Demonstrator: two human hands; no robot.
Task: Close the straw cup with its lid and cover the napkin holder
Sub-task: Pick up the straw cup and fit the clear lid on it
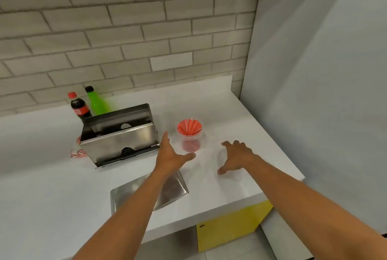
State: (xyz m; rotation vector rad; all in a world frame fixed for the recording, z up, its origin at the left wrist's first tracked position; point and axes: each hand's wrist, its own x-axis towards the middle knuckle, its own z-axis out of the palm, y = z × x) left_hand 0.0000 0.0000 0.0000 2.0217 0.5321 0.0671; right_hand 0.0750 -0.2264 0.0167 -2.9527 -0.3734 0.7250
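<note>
A clear straw cup (191,139) full of red straws stands open on the white counter (209,104). To its left sits the open steel napkin holder (121,142), tilted back. A flat steel cover plate (174,188) lies on the counter in front of it, partly under my left forearm. My left hand (170,155) hovers open between the holder and the cup, thumb pointing toward the cup. My right hand (236,158) is spread, palm down, just right of the cup, over a faint round transparent outline that may be the lid.
A cola bottle (78,106) and a green bottle (95,100) stand behind the holder by the brick wall. A red-and-white wrapper (77,151) lies at the holder's left. The counter ends at the right against a grey wall, with a yellow cabinet (232,226) below.
</note>
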